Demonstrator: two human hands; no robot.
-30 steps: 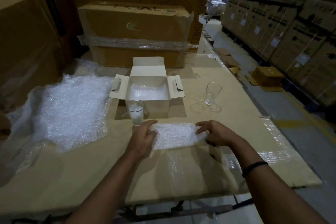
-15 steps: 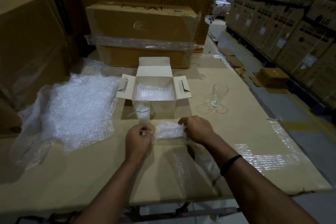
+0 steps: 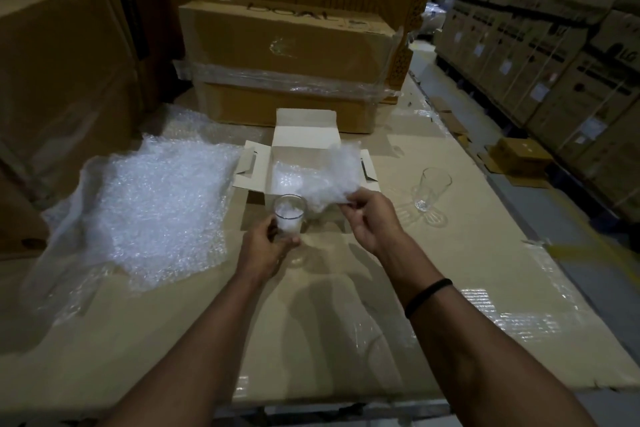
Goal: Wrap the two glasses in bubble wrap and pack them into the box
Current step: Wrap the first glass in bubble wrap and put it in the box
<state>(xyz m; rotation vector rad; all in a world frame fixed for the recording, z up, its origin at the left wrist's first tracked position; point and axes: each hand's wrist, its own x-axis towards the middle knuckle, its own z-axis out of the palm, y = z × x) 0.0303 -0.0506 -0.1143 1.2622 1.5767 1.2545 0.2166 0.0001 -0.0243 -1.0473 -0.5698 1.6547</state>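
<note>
Head camera shows me my left hand (image 3: 266,250) gripping the upright near glass (image 3: 289,218) just in front of the open box (image 3: 304,128), my right hand (image 3: 370,218) pinching the bubble-wrap sheet (image 3: 329,180) just right of its rim, the second glass (image 3: 431,189) standing well off to the right.

Your counter (image 3: 467,253) is covered with flat brown cardboard (image 3: 173,340), patched with clear tape (image 3: 512,319) near its right edge. On it, at your left, lies a loose heap of bubble wrap (image 3: 156,204). Just beside that, in the middle, stands a small white box (image 3: 304,128) with its flaps open. An empty glass (image 3: 431,189) stands upright to the right, apart from the box. Behind the box sits a large film-banded carton (image 3: 287,55).
</note>
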